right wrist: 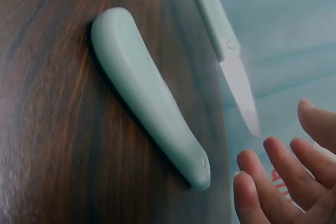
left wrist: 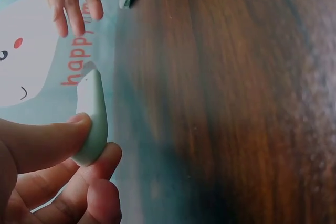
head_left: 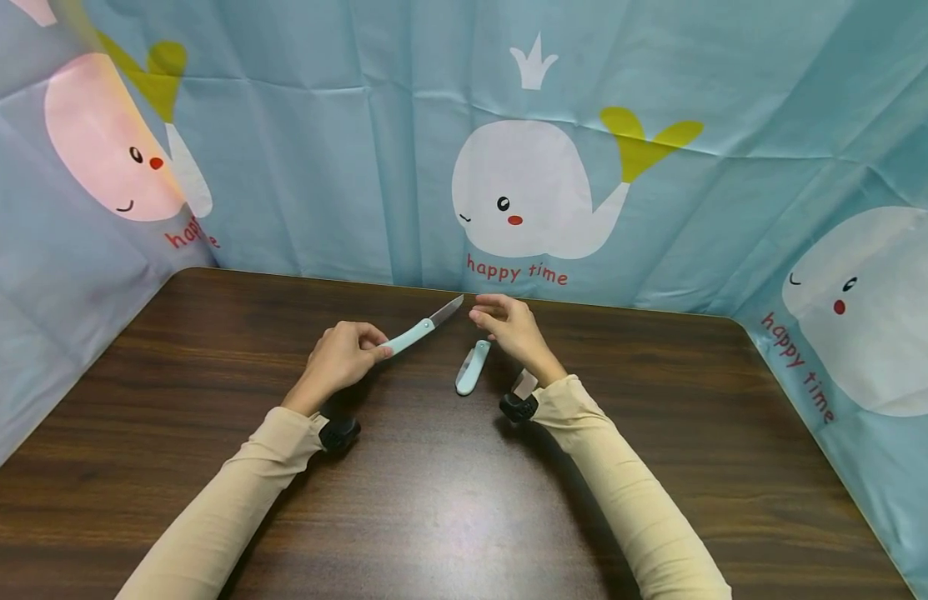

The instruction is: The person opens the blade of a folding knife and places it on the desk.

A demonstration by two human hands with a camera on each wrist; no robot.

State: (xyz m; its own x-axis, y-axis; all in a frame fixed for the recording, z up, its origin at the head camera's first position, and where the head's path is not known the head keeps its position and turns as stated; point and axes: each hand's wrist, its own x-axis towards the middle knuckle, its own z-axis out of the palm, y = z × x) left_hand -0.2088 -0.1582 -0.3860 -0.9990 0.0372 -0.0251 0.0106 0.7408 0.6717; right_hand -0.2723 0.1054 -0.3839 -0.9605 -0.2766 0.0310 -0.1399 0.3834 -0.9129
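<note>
My left hand [head_left: 342, 357] pinches the end of a mint-green folding knife [head_left: 409, 338] between thumb and fingers. Its blade is unfolded and points away to the upper right, held above the table. In the right wrist view the bare blade [right wrist: 240, 94] shows its tip close to my right fingertips, with a small gap. My right hand [head_left: 511, 327] holds nothing, its fingers loosely bent. A second mint-green folding knife [head_left: 474, 367] lies on the table just below the right hand, its blade folded against the handle. In the left wrist view, the held knife's handle [left wrist: 93, 114] is seen end-on.
The dark wood-grain table [head_left: 403, 500] reflects light near its front middle. A light blue curtain [head_left: 306, 167] with printed whales hangs along the table's far edge and sides. Each wrist wears a black camera.
</note>
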